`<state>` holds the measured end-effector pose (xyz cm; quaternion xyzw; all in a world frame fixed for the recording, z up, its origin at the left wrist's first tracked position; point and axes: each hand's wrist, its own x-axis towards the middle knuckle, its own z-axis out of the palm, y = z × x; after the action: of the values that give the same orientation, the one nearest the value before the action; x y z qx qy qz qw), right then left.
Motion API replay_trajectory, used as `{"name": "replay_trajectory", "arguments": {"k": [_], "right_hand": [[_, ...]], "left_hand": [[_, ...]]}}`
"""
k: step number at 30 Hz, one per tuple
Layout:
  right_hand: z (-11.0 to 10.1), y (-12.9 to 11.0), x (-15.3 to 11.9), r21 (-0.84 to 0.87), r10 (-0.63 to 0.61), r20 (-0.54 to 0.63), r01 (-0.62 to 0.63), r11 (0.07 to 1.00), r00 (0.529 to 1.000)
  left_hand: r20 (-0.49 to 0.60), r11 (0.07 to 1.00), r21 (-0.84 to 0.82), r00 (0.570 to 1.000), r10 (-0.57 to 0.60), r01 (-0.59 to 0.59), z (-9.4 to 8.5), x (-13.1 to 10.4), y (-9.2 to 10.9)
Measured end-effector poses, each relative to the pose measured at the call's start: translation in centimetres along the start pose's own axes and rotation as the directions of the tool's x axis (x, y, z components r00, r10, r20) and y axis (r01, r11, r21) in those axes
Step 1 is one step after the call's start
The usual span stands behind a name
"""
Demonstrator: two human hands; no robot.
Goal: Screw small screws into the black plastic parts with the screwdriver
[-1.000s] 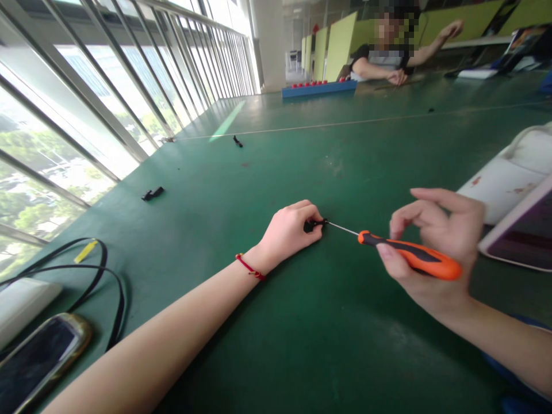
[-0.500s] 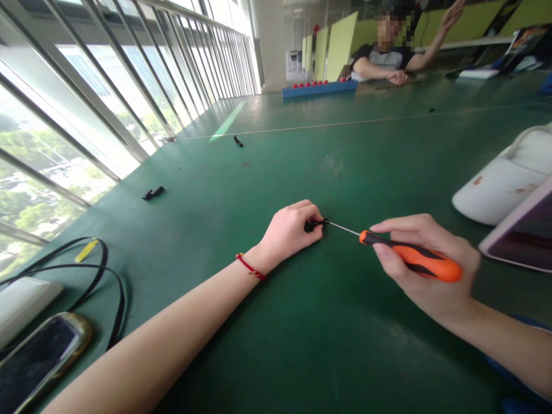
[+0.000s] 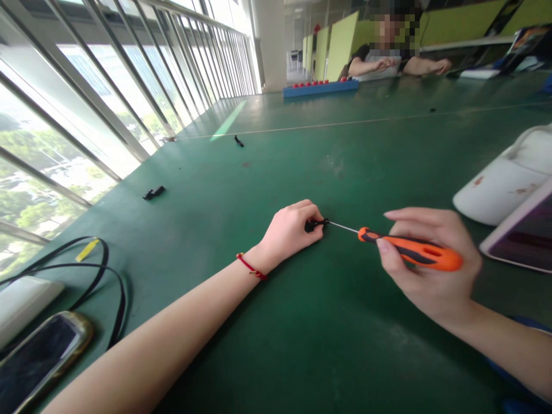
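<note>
My left hand (image 3: 295, 230), with a red cord bracelet at its wrist, is closed on a small black part (image 3: 316, 223) low over the green table (image 3: 276, 345). Fingers cover much of that part, so its kind is unclear. In my right hand (image 3: 440, 259) lies a screwdriver (image 3: 409, 248) with an orange and black handle. Its thin metal shaft points left, and the tip meets the right end of the black part. The thumb rests along the handle while the index finger is lifted a little off it.
Two small black pieces (image 3: 154, 192) (image 3: 238, 141) lie to the left and farther back. A phone (image 3: 41, 362) and a black cable (image 3: 123, 293) are at lower left. A white container (image 3: 500, 178) stands at right. Across the table sits a person (image 3: 383, 63) near a blue rack (image 3: 319, 88).
My right hand's index finger has lifted off the screwdriver, and the handle has turned in the grip. My left hand stays put. The person opposite has lowered a raised arm.
</note>
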<state>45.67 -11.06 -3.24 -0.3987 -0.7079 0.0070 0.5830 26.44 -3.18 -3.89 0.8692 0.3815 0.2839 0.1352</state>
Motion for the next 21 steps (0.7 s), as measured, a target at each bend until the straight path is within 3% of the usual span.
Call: {"name": "replay_trajectory", "arguments": {"k": [2, 4, 8, 14, 19, 21], "right_hand": [[0.19, 0.19, 0.11, 0.087, 0.001, -0.067, 0.004, 0.996, 0.998], [0.2, 0.28, 0.16, 0.115, 0.031, -0.043, -0.026, 0.993, 0.999], [-0.12, -0.03, -0.03, -0.049, 0.043, 0.101, -0.038, 0.998, 0.994], [0.16, 0.08, 0.24, 0.058, -0.019, -0.042, 0.021, 0.998, 0.999], [0.05, 0.2, 0.28, -0.042, 0.009, 0.079, -0.006, 0.999, 0.997], [0.11, 0.27, 0.2, -0.046, -0.017, 0.05, 0.019, 0.999, 0.999]], "left_hand": [[-0.001, 1.0, 0.001, 1.0, -0.003, 0.003, -0.01, -0.01, 0.03], [-0.002, 1.0, -0.002, 1.0, -0.005, 0.005, -0.02, -0.03, 0.05], [-0.004, 1.0, -0.005, 1.0, 0.0, 0.0, 0.01, -0.06, 0.02], [0.0, 1.0, -0.005, 1.0, -0.009, 0.009, 0.04, -0.05, 0.02], [0.0, 1.0, -0.008, 1.0, -0.01, 0.01, -0.03, -0.04, 0.07], [0.001, 1.0, -0.008, 1.0, -0.009, 0.009, -0.02, -0.02, 0.08]]}}
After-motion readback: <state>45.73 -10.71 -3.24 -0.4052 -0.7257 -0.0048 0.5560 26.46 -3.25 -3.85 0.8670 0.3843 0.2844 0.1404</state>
